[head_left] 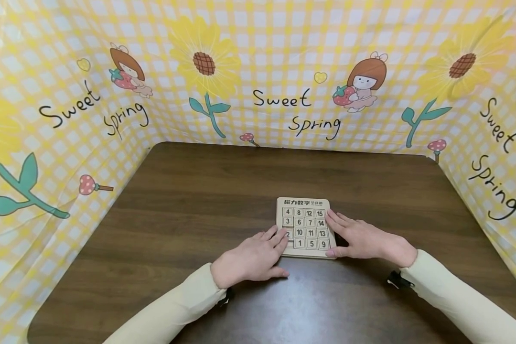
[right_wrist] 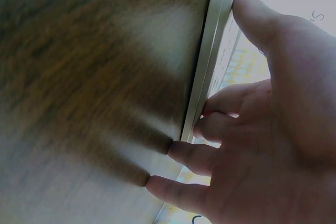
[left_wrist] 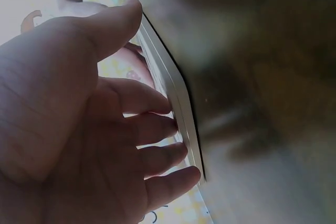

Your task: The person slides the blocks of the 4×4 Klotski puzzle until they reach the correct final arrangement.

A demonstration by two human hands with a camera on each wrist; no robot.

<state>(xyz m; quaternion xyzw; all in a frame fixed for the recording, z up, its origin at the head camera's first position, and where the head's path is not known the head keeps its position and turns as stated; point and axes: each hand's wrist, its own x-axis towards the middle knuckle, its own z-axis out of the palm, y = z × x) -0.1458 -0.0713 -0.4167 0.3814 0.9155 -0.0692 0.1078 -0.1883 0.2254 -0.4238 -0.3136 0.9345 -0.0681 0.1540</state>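
Note:
A wooden number slide puzzle [head_left: 303,202] lies flat on the table, its numbered tiles face up. My left hand [head_left: 253,255] is at its left side, fingertips over the left column beside the 2 tile [head_left: 287,235], which they partly cover. Dark gaps show above and below that tile. The left thumb points away from the board, near the table surface. On the other side, my right hand [head_left: 363,239] touches the puzzle's right edge with extended fingers, its thumb on the lower right corner. In the right wrist view, two fingertips [right_wrist: 157,182] rest on the table beside the board.
The brown wood table [head_left: 189,191] has rounded far corners. A yellow checked cloth [head_left: 275,43] with sunflowers and cartoon figures stands as a wall behind it and on both sides. Black bands [head_left: 399,280] show at the cuffs of the pale sleeves [head_left: 456,291].

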